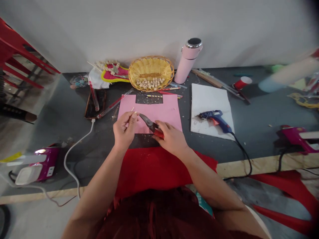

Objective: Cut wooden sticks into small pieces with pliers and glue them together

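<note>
My left hand (125, 129) pinches a thin pale stick (133, 109) over the pink sheet (159, 111). My right hand (171, 136) is wrapped round the red handles of a pair of pruning shears (147, 122). The dark curved blades point left, their tips at the fingers of my left hand. Beyond the sheet, a yellow wicker basket (151, 71) holds many small pale pieces. A red cloth (152, 171) lies below my hands at the table's front edge.
A blue glue gun (215, 120) rests on a white board (209, 96) at right, its cable trailing off the front edge. A pink flask (188, 61) stands by the wall. At left lie a phone (93, 103) and a purple power strip (43, 164). Another person's blurred arm (289, 73) reaches in at right.
</note>
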A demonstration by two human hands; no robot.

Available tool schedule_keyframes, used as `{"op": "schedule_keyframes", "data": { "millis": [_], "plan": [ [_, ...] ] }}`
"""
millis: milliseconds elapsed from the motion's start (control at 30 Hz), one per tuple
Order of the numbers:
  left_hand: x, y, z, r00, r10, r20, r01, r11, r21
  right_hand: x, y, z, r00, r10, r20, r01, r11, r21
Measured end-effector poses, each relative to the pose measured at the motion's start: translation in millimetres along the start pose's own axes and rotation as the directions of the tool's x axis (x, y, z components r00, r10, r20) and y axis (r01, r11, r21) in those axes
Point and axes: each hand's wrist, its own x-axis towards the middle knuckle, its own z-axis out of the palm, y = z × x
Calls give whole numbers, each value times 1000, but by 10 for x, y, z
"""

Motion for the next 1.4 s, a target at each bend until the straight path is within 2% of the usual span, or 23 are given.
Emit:
{"op": "schedule_keyframes", "data": {
  "millis": [200, 367, 467, 533, 700, 800, 900, 1067, 1133, 1167, 1200, 1267, 1300, 1333, 1400],
  "plan": [
    [1, -32, 17, 1000, -3, -2, 3, 1000, 22, -4, -26, 18, 995, -93, 27, 94, 995, -30],
    [-2, -60, 23, 999, -29, 22, 29, 999, -21, 6, 11, -11, 986, -162, -46, 165, 984, 71],
    [2, -89, 26, 999, -42, 22, 43, 998, -45, 57, 139, -133, 986, -90, -144, 107, 987, 119],
    [6, -112, 27, 998, -49, 26, 51, 997, -65, 131, 266, -258, 984, -36, -174, 51, 995, 85],
    [14, -168, 31, 998, -50, 29, 53, 991, -122, 483, 589, -494, 984, 136, -113, -148, 983, -109],
    [23, -209, 33, 997, -65, 49, 71, 989, -130, 716, 692, -473, 972, 234, -8, -230, 947, -225],
    [33, -245, 38, 995, -84, 58, 91, 986, -141, 883, 730, -384, 948, 317, 41, -295, 917, -268],
    [37, -237, 45, 989, -117, 89, 132, 974, -184, 950, 637, -340, 949, 312, 39, -293, 921, -257],
    [35, -210, 45, 983, -145, 113, 169, 957, -237, 866, 481, -355, 969, 249, -3, -246, 956, -158],
    [33, -194, 45, 977, -166, 133, 197, 943, -269, 798, 377, -354, 981, 187, -59, -188, 982, -3],
    [29, -176, 45, 969, -188, 163, 230, 926, -299, 717, 263, -343, 988, 131, -87, -110, 971, 211],
    [20, -138, 48, 943, -227, 243, 301, 894, -332, 542, 38, -284, 992, 89, -88, -23, 819, 574],
    [15, -119, 52, 925, -244, 290, 337, 880, -334, 461, -57, -239, 994, 82, -79, -6, 729, 684],
    [9, -102, 57, 906, -263, 332, 372, 867, -330, 393, -132, -187, 995, 73, -63, 0, 654, 757],
    [0, -73, 68, 871, -295, 393, 431, 843, -322, 305, -211, -80, 993, 104, -61, -8, 563, 826]
  ]
}}
